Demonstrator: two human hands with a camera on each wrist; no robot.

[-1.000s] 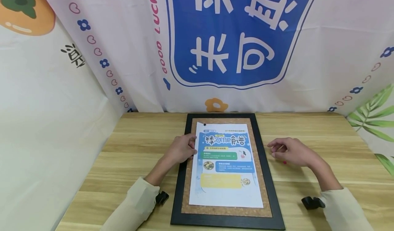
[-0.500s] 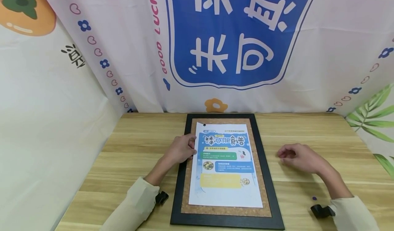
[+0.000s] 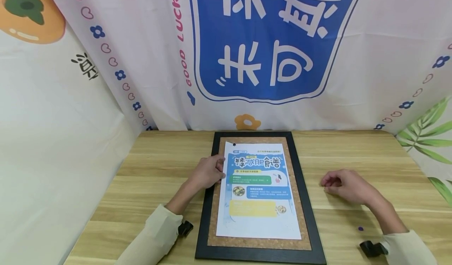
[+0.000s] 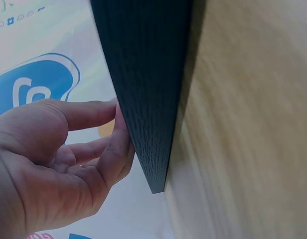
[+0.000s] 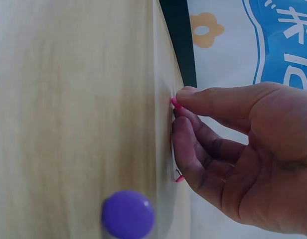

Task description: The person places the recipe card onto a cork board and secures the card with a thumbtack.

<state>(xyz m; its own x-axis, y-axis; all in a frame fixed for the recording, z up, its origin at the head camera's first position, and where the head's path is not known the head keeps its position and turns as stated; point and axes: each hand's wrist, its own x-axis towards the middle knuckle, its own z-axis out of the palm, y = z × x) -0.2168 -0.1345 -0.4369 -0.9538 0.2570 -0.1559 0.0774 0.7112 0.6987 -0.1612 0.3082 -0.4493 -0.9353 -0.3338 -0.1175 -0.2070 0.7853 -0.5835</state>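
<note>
A printed sheet of paper (image 3: pixel 261 225) lies on a cork board (image 3: pixel 222 241) with a black frame (image 3: pixel 261 254); one small black thumbtack (image 3: pixel 234 144) shows at its upper left corner. My left hand (image 3: pixel 206 172) rests at the sheet's left edge, thumb and forefinger apart and touching it; the frame's side (image 4: pixel 143 74) hides its fingertips in the left wrist view. To the right of the frame, my right hand (image 3: pixel 349 186) is low over the table, pinching a pink thumbtack (image 5: pixel 176 103) between thumb and forefinger. Another pink thumbtack (image 5: pixel 180 178) lies beneath its fingers.
A purple thumbtack (image 3: pixel 360 229) lies on the wooden table (image 3: pixel 159 178) near the right wrist. Behind the table's far edge hangs a printed cloth (image 3: pixel 169 108). Each wrist carries a small black camera mount (image 3: pixel 185 228).
My right hand has shifted right and slightly nearer, away from the frame, uncovering the purple thumbtack; the pink one seen below it is now hidden in the head view. My left hand stays put.
</note>
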